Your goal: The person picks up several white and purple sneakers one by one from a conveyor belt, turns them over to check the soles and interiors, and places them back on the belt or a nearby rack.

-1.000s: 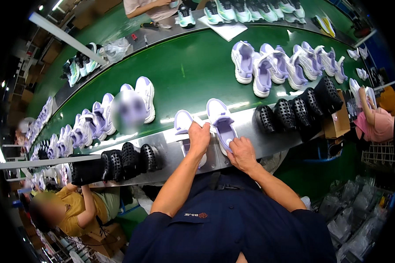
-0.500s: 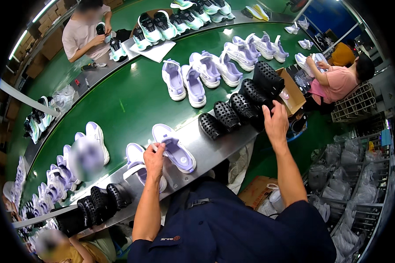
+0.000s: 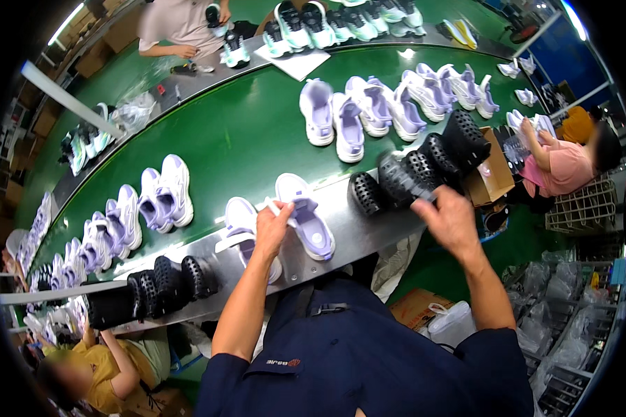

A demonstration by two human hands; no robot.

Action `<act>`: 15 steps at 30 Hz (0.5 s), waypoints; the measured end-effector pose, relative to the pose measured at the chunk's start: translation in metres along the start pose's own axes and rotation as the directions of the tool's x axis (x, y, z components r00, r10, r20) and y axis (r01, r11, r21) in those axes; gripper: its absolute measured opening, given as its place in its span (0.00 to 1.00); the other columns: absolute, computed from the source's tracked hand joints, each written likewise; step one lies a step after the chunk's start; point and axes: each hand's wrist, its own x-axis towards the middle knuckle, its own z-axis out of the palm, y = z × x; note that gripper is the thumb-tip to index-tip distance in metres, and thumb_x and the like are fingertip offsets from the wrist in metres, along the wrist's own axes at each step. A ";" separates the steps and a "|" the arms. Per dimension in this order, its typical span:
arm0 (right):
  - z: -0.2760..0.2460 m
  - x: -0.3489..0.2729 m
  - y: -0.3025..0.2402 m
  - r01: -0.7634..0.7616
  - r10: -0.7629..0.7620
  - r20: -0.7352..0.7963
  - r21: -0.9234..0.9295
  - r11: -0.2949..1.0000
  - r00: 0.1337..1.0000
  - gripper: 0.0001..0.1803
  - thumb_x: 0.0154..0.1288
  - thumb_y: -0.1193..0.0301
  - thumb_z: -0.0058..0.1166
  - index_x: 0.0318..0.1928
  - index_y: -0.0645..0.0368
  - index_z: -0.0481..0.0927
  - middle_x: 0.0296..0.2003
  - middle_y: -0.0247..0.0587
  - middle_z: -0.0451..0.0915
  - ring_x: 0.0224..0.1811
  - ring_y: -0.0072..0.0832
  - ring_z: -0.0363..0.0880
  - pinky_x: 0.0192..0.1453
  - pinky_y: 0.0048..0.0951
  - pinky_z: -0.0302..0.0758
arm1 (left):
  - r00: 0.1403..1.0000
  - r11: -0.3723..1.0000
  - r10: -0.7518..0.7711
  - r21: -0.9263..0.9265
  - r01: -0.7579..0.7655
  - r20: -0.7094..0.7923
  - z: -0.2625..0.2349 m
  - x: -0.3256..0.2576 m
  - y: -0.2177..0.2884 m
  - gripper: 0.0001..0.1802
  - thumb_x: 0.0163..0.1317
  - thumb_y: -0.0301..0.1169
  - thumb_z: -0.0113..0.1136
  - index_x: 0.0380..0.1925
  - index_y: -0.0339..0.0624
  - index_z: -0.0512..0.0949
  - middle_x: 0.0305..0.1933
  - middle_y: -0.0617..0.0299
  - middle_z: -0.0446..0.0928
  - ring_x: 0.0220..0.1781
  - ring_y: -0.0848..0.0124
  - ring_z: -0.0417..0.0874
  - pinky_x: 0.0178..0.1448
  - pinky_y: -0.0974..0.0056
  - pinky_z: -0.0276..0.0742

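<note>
My left hand (image 3: 274, 226) is closed on the tongue of a white-and-lavender sneaker (image 3: 311, 229), which stands on the metal ledge with its opening toward me. Its mate, another sneaker (image 3: 240, 214), is partly hidden behind that hand and wrist. To the right, my right hand (image 3: 452, 219) grips the near end of a black perforated shoe tree (image 3: 396, 177), tilted and smeared by motion. Beside it a row of similar black shoe trees (image 3: 365, 193) stands along the ledge.
Several lavender sneakers (image 3: 349, 128) line the green conveyor belt (image 3: 243, 135). More shoe trees (image 3: 168, 278) stand on the left ledge, behind a metal bar. A cardboard box (image 3: 490, 182) sits at right. Co-workers sit across the belt, at right and at lower left.
My right hand has taken hold of a shoe tree in the row and tilted it. My left hand keeps its grip on the tongue. The whole view has shifted.
</note>
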 end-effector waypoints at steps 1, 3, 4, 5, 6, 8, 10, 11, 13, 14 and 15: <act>0.013 -0.010 -0.022 -0.051 0.028 0.170 0.132 0.990 0.985 0.29 0.62 0.48 0.62 0.33 0.67 0.79 0.28 0.61 0.80 0.33 0.56 0.81 0.38 0.49 0.77 | 1.000 1.000 -0.019 -0.017 0.019 0.006 0.002 0.003 0.001 0.12 0.64 0.37 0.66 0.32 0.37 0.82 0.28 0.66 0.79 0.30 0.77 0.74 0.34 0.67 0.70; 0.042 -0.017 -0.058 -0.166 0.049 0.443 0.229 0.959 0.895 0.32 0.63 0.46 0.60 0.31 0.71 0.80 0.26 0.65 0.79 0.32 0.59 0.81 0.39 0.49 0.76 | 0.999 0.999 0.036 0.037 -0.037 0.029 0.010 0.003 0.007 0.12 0.66 0.37 0.65 0.33 0.37 0.83 0.28 0.67 0.79 0.31 0.77 0.74 0.36 0.68 0.70; 0.055 -0.017 -0.071 -0.195 0.054 0.540 0.208 0.958 0.840 0.33 0.63 0.46 0.59 0.31 0.72 0.81 0.26 0.66 0.79 0.33 0.59 0.82 0.39 0.49 0.76 | 0.999 0.998 0.042 0.048 -0.044 0.033 0.012 0.003 0.010 0.13 0.66 0.36 0.65 0.32 0.36 0.83 0.28 0.67 0.78 0.31 0.77 0.73 0.36 0.68 0.69; 0.063 -0.017 -0.080 -0.220 0.069 0.586 0.190 0.957 0.807 0.34 0.63 0.45 0.58 0.29 0.72 0.81 0.26 0.67 0.79 0.33 0.59 0.81 0.39 0.49 0.76 | 0.998 0.996 0.045 0.073 -0.049 0.049 0.012 0.006 0.008 0.13 0.66 0.37 0.65 0.33 0.36 0.83 0.28 0.67 0.78 0.31 0.77 0.72 0.37 0.68 0.69; 0.073 -0.016 -0.086 -0.236 0.076 0.632 0.172 0.956 0.771 0.35 0.63 0.44 0.57 0.28 0.73 0.81 0.26 0.67 0.79 0.33 0.60 0.81 0.39 0.49 0.75 | 0.995 0.989 0.076 0.122 -0.084 0.066 0.009 0.008 0.006 0.13 0.66 0.37 0.65 0.33 0.36 0.83 0.28 0.67 0.78 0.31 0.76 0.73 0.37 0.67 0.69; 0.098 -0.016 -0.084 -0.247 0.101 0.569 0.186 0.951 0.816 0.34 0.64 0.46 0.57 0.27 0.73 0.81 0.27 0.68 0.79 0.35 0.59 0.83 0.41 0.50 0.76 | 0.984 0.963 0.131 0.220 -0.156 0.121 0.008 0.012 0.003 0.14 0.67 0.37 0.64 0.33 0.36 0.83 0.28 0.67 0.78 0.31 0.76 0.73 0.38 0.67 0.70; 0.115 -0.010 -0.092 -0.184 0.087 0.466 0.166 0.969 0.880 0.33 0.64 0.47 0.57 0.27 0.73 0.82 0.27 0.68 0.80 0.35 0.59 0.83 0.42 0.51 0.77 | 0.944 0.931 0.161 0.273 -0.242 0.289 0.016 0.011 0.014 0.13 0.66 0.37 0.63 0.33 0.35 0.82 0.27 0.64 0.78 0.32 0.74 0.74 0.40 0.65 0.72; 0.129 -0.009 -0.101 -0.145 0.104 0.373 0.084 0.986 0.922 0.31 0.65 0.49 0.57 0.28 0.71 0.83 0.27 0.67 0.81 0.35 0.58 0.84 0.43 0.52 0.79 | 0.940 0.925 0.138 0.299 -0.235 0.312 0.017 0.014 0.018 0.14 0.67 0.37 0.63 0.31 0.36 0.82 0.28 0.63 0.79 0.32 0.74 0.75 0.40 0.65 0.73; 0.173 -0.012 -0.106 -0.042 0.047 0.252 -0.029 0.999 0.967 0.23 0.65 0.57 0.59 0.41 0.69 0.81 0.33 0.62 0.83 0.37 0.57 0.83 0.43 0.49 0.80 | 0.921 0.912 0.146 0.313 -0.267 0.361 0.022 0.019 0.023 0.13 0.66 0.37 0.64 0.35 0.37 0.82 0.30 0.60 0.80 0.33 0.72 0.77 0.41 0.65 0.74; 0.205 -0.016 -0.097 0.054 -0.041 0.155 -0.080 0.995 0.987 0.21 0.64 0.61 0.59 0.45 0.68 0.79 0.36 0.60 0.82 0.38 0.57 0.83 0.43 0.49 0.80 | 0.904 0.903 0.179 0.300 -0.308 0.388 0.029 0.021 0.026 0.13 0.64 0.37 0.65 0.39 0.37 0.82 0.31 0.59 0.81 0.34 0.71 0.78 0.42 0.64 0.75; 0.220 -0.015 -0.096 0.084 -0.053 0.213 -0.143 0.986 0.976 0.20 0.63 0.69 0.59 0.51 0.69 0.75 0.40 0.59 0.80 0.43 0.56 0.81 0.46 0.48 0.79 | 0.893 0.894 0.209 0.293 -0.340 0.400 0.030 0.021 0.026 0.15 0.63 0.37 0.67 0.43 0.38 0.82 0.32 0.58 0.81 0.35 0.70 0.79 0.44 0.64 0.76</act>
